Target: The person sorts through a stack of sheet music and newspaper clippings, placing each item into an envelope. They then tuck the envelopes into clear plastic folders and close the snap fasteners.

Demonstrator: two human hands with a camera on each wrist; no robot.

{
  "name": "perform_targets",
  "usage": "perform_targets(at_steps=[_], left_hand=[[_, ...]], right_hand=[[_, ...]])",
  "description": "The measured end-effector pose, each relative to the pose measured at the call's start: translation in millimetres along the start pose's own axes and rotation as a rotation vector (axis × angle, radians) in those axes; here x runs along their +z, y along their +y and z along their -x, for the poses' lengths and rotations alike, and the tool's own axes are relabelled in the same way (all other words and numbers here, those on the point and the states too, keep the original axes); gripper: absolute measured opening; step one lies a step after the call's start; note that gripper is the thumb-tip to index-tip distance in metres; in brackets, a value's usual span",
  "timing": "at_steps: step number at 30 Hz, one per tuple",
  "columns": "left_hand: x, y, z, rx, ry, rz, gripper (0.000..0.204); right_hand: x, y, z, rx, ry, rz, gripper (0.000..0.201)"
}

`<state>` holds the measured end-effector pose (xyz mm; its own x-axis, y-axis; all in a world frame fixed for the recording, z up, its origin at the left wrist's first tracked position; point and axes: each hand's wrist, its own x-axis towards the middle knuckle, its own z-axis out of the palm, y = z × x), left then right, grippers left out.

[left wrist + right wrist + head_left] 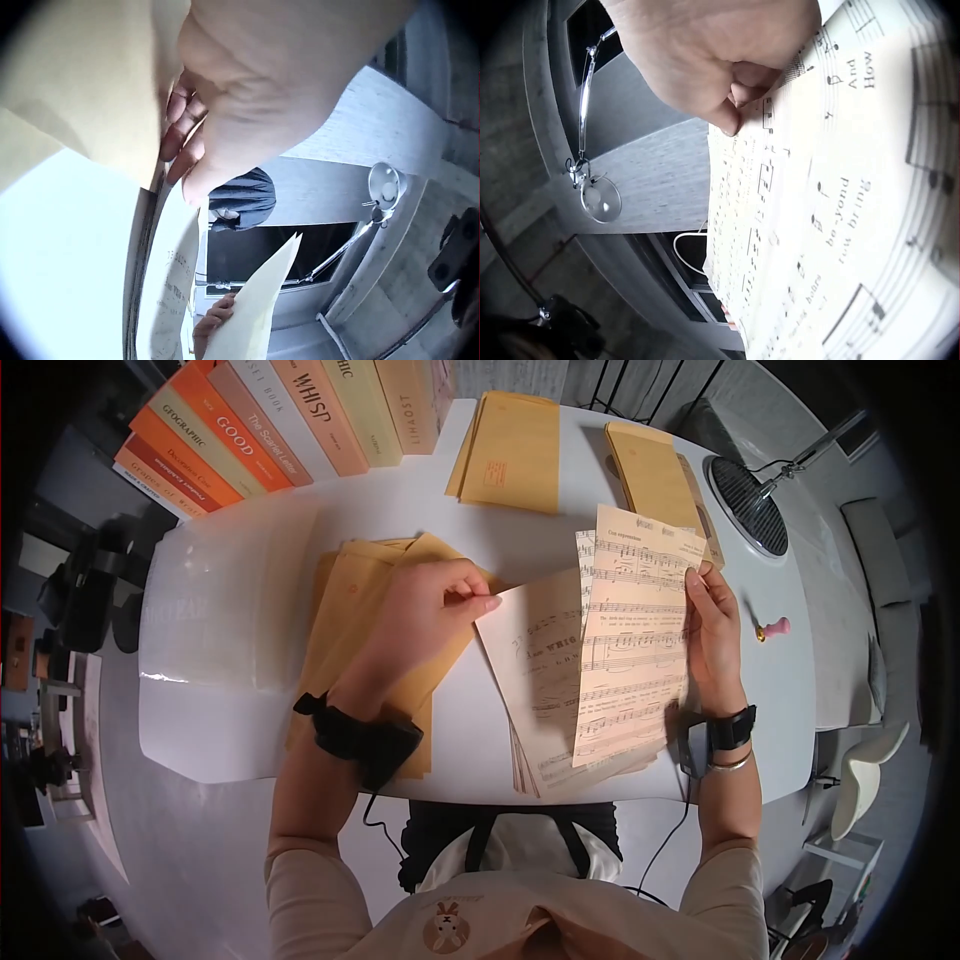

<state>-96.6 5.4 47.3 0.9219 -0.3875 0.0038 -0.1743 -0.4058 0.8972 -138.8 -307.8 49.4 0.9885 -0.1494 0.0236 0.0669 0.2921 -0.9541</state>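
Spreading across the white table (pixel 250 560), a pile of manila envelopes (pixel 360 610) lies just left of the sheet music (pixel 625 650). Thin, limp, easily creased pages; best held at the edges. The left hand (pixel 425 610) pinches one page's corner, the right hand (pixel 715 635) grips the right margin.

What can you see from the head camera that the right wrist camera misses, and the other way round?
Only the head view shows the left hand pinching a sheet's corner over the manila envelopes, the row of books and the white table. Only the right wrist view shows the lamp from below and readable lyric words. Both show the right hand gripping the sheet music by its edge.
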Motion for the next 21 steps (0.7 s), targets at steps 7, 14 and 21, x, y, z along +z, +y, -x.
perform_targets(at_steps=[7, 14, 21], left_hand=[[4, -4, -2, 0.153, 0.206, 0.138, 0.012], [-4, -3, -6, 0.048, 0.132, 0.242, 0.018], [-5, -4, -4, -0.043, -0.068, 0.387, 0.018]], right_hand=[[1, 1, 1, -0.012, -0.01, 0.028, 0.015], [0, 4, 0, -0.034, 0.011, 0.061, 0.015], [-1, 4, 0, -0.032, 0.001, 0.056, 0.016]])
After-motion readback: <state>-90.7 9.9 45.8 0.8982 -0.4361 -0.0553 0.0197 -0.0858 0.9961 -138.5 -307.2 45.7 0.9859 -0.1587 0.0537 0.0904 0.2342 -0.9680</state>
